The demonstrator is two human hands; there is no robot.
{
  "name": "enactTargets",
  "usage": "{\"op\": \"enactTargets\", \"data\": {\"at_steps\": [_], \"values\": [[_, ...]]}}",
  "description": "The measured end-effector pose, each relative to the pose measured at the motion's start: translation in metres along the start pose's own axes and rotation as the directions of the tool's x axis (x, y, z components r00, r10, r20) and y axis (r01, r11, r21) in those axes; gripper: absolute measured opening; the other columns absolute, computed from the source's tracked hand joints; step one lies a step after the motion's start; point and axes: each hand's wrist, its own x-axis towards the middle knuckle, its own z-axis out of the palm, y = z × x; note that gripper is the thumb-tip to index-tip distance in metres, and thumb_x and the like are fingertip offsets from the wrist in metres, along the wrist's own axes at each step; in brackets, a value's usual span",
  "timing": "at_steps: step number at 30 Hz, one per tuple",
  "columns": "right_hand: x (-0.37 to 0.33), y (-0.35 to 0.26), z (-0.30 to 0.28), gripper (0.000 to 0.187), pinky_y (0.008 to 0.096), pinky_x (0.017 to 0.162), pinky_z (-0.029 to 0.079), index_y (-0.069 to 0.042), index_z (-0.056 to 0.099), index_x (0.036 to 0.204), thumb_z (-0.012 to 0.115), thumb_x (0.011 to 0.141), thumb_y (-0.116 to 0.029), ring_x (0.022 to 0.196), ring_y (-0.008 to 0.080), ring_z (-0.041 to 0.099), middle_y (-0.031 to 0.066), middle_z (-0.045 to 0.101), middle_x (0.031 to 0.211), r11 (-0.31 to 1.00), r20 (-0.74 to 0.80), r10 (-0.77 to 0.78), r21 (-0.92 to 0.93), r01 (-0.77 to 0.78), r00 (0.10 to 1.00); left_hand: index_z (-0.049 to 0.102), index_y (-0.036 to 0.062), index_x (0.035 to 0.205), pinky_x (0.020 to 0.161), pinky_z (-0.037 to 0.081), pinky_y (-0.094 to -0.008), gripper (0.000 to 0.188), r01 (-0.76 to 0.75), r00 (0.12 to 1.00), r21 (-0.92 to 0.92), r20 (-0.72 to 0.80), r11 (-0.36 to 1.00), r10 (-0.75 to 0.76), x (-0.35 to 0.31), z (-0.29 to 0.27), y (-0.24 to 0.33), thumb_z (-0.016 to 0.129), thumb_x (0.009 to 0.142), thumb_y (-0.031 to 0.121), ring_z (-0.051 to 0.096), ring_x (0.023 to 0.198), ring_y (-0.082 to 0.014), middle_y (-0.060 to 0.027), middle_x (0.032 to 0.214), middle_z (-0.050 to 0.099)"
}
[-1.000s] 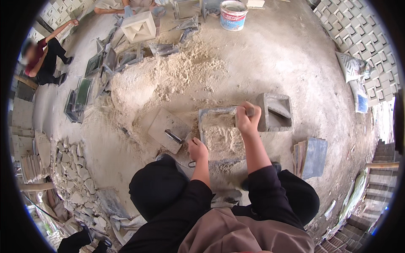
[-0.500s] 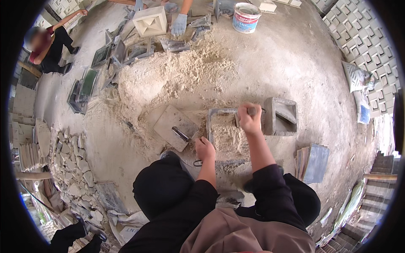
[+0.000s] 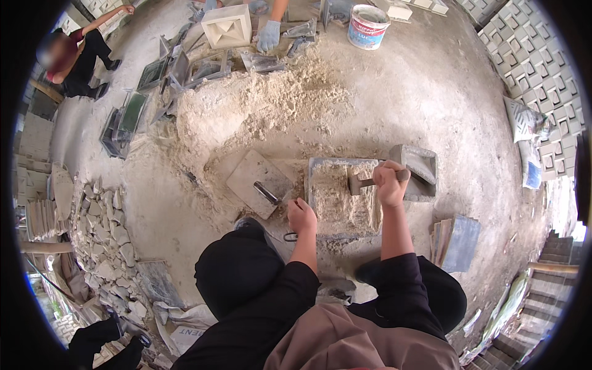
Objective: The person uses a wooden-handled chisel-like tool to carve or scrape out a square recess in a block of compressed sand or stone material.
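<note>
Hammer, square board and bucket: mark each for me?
Hammer (image 3: 365,182): head view, on the handle beside its head.
Square board (image 3: 248,176): head view, bare flat face.
Bucket (image 3: 366,39): head view, outer side wall.

Rough, crumbly mix (image 3: 336,211); matt hammer (image 3: 366,183); shiny metal tube (image 3: 267,193); grainy concrete block (image 3: 424,161).

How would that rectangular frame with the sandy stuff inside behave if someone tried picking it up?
The frame would probably feel heavy, since sandy mix fills much of it. Its sides look rigid, so it would likely stay stiff rather than flop. The mix looks crumbly and uneven on top, so some might spill if tilted.
</note>
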Motion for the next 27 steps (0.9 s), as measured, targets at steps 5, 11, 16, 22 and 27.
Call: {"op": "enactTargets", "data": {"at_steps": [5, 11, 16, 22, 27], "values": [[-0.002, -0.006, -0.014, 0.024, 0.0258, 0.036, 0.021, -0.004, 0.029, 0.044, 0.039, 0.065, 0.005, 0.037, 0.0087, 0.024, 0.0017, 0.03, 0.042, 1.0, 0.129, -0.008, -0.003, 0.009, 0.992, 0.049, 0.0059, 0.089, 0.069, 0.041, -0.0478, 0.03, -0.007, 1.0, -0.007, 0.025, 1.0, 0.007, 0.001, -0.002, 0.006, 0.038, 0.088, 0.033, 0.055, 0.08, -0.037, -0.0168, 0.085, 0.059], [0.01, -0.009, -0.028, 0.023, 0.0263, 0.038, 0.018, -0.002, 0.033, 0.043, 0.044, 0.063, -0.002, 0.039, 0.0076, 0.027, 0.0015, 0.035, 0.042, 0.998, 0.286, 0.067, -0.034, -0.06, 0.956, 0.05, 0.006, 0.09, 0.07, 0.041, -0.0484, 0.031, -0.021, 1.0, 0.022, -0.018, 1.0, 0.022, 0.001, -0.001, -0.003, 0.037, 0.088, 0.034, 0.055, 0.08, -0.0374, -0.0167, 0.085, 0.059], [0.016, -0.017, -0.022, 0.031, 0.025, 0.041, 0.02, -0.003, 0.035, 0.045, 0.046, 0.073, -0.007, 0.043, 0.0078, 0.028, 0.0004, 0.035, 0.044, 0.995, 0.156, 0.102, 0.006, -0.104, 0.983, 0.049, 0.0054, 0.091, 0.07, 0.041, -0.0485, 0.032, 0.031, 0.999, 0.01, 0.027, 0.999, -0.031, -0.002, -0.004, 0.007, 0.037, 0.088, 0.034, 0.055, 0.081, -0.0374, -0.0168, 0.087, 0.059], [-0.006, -0.011, -0.03, 0.036, 0.0251, 0.038, 0.019, -0.002, 0.032, 0.047, 0.041, 0.081, -0.004, 0.04, 0.0081, 0.025, 0.0001, 0.03, 0.045, 0.984, 0.028, -0.084, 0.161, 0.078, 0.996, 0.049, 0.0059, 0.091, 0.069, 0.041, -0.0479, 0.03, 0.0, 1.0, 0.019, 0.025, 1.0, -0.001, 0.003, 0.001, 0.001, 0.037, 0.088, 0.034, 0.055, 0.082, -0.0368, -0.0164, 0.088, 0.058], [-0.005, -0.014, -0.028, 0.037, 0.0256, 0.038, 0.018, -0.003, 0.031, 0.046, 0.04, 0.082, -0.004, 0.039, 0.0072, 0.026, 0.0004, 0.033, 0.043, 0.992, -0.008, -0.121, 0.028, 0.122, 0.993, 0.049, 0.0062, 0.091, 0.068, 0.041, -0.0479, 0.029, 0.001, 1.0, -0.002, 0.015, 1.0, -0.001, 0.006, -0.001, 0.0, 0.038, 0.088, 0.033, 0.055, 0.082, -0.0365, -0.0162, 0.088, 0.058]]}}
